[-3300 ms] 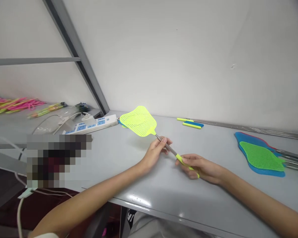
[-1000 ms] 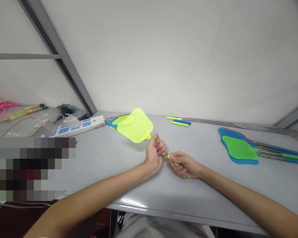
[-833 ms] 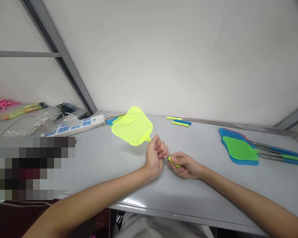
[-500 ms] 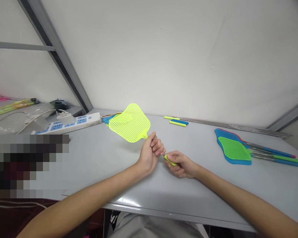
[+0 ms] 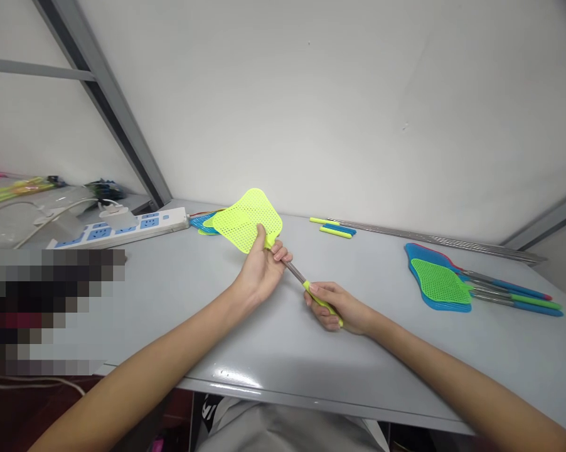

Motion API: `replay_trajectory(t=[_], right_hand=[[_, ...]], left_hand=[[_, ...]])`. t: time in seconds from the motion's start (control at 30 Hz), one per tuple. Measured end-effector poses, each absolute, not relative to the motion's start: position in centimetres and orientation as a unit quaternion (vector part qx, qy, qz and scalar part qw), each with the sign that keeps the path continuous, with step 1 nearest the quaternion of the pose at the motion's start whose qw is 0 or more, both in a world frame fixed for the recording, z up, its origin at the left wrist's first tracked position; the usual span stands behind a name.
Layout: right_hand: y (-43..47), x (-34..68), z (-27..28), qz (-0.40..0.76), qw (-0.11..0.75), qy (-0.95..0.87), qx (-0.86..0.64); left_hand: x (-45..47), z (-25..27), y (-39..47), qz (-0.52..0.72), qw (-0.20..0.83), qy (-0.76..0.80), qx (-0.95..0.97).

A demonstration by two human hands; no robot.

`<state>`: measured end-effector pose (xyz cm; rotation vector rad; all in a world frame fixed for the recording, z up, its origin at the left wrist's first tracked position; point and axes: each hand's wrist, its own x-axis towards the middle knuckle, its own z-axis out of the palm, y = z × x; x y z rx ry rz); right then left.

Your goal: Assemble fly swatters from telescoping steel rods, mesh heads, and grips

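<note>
Both hands hold one yellow-green fly swatter (image 5: pixel 248 220) over the table. My left hand (image 5: pixel 264 263) is closed around its neck, the thumb laid along the base of the perforated head. A short stretch of metal rod shows between the hands. My right hand (image 5: pixel 337 306) wraps round the yellow-green grip at the lower end, covering part of it. To the right lies a stack of fly swatters with blue and green heads (image 5: pixel 440 282), their metal rods and coloured grips pointing right. Blue and yellow-green swatter heads (image 5: pixel 202 223) lie behind the held one, partly hidden.
Against the wall lie loose blue and yellow-green grips (image 5: pixel 334 231) and a bundle of metal rods (image 5: pixel 433 240). A white power strip (image 5: pixel 123 231) with cables stands at the left rear of the grey table (image 5: pixel 273 351). Bagged items (image 5: pixel 24 188) lie beyond. A pixelated patch covers the left edge.
My hands have moved apart, so more metal rod shows between them. The left hand has shifted up and left, its thumb now on the swatter head's base. The view has shifted slightly.
</note>
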<state>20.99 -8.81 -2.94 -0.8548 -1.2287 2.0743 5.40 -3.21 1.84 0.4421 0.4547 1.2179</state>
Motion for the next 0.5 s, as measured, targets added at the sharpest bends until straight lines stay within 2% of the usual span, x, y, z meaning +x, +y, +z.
replay_trajectory(t=[0.2, 0.5], right_hand=[[-9.0, 20.7, -2.7, 0.767, 0.278, -0.48, -0.323], [-9.5, 21.3, -3.6, 0.779, 0.289, -0.457, -0.319]], left_hand=[[4.9, 2.4, -3.1, 0.626, 0.711, 0.186, 0.26], [7.0, 1.7, -4.4, 0.628, 0.7, 0.185, 0.286]])
